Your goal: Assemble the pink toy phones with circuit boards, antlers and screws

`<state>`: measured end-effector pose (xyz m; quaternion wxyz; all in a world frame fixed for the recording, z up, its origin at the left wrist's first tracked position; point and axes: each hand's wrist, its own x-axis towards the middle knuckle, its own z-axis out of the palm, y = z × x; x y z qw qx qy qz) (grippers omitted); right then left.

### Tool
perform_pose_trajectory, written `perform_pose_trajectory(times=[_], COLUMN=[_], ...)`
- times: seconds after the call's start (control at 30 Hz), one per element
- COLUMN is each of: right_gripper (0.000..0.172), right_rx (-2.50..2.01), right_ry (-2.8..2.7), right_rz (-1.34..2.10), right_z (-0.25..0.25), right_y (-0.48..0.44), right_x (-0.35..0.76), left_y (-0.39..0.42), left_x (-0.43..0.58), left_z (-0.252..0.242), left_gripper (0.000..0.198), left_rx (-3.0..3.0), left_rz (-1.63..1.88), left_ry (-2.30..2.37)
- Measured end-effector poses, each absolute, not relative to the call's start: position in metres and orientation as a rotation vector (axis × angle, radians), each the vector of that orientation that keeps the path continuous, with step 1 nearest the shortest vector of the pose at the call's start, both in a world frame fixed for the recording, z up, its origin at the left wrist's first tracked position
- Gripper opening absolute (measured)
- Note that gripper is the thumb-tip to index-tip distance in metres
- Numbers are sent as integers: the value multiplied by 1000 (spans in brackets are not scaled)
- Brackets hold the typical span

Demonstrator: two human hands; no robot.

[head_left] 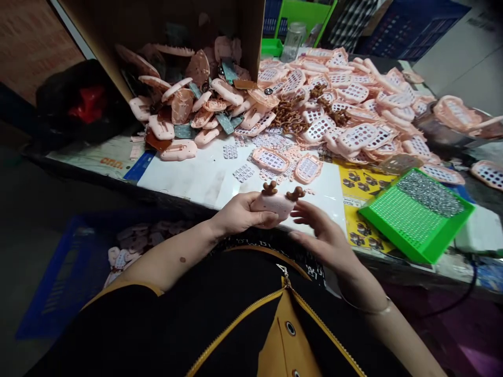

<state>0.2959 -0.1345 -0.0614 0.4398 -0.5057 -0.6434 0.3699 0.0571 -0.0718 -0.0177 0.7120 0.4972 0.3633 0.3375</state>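
Faced a long white-topped table running left to right. Saw a tall brown cardboard box far left, open side facing near, with a mound of pale pink plastic shells and grey-teal flat pieces at its mouth. Saw a wider heap of pale pink oval shells with key holes far right. Noted a blue slatted plastic crate near left, lower than the tabletop, pink parts inside. Spotted a black plastic bag left of the box. Saw a bright green perforated plastic tray at right, partly over a yellow printed sheet.

Had left hand clamped on a rounded pale pink plastic casing, mid-scene at the near table edge. Had right hand just right of it, grip wide, fingers curved, thumb apart. Could not tell if its fingertips touched.

Saw two brown antler-shaped pieces standing up from the casing's far edge. Saw pale key mats lying beyond it, slightly left. Saw tiny silver screws massed at the tray's far end.
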Motion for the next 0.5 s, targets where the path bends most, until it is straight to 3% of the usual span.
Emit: perform_pose_trajectory(times=[0.13,0.5], right_gripper=[47,42], right_rx=[-1216,-1187], right_ry=[-1601,-1360], right_rz=[1280,1384], right_z=[-52,-56], right_y=[-116,-116], right_x=[248,235], left_y=[-79,-75], left_x=[57,47], left_z=[-28,-37], left_gripper=[45,52], left_rx=[853,1040], left_rz=[786,813], left_ry=[613,619])
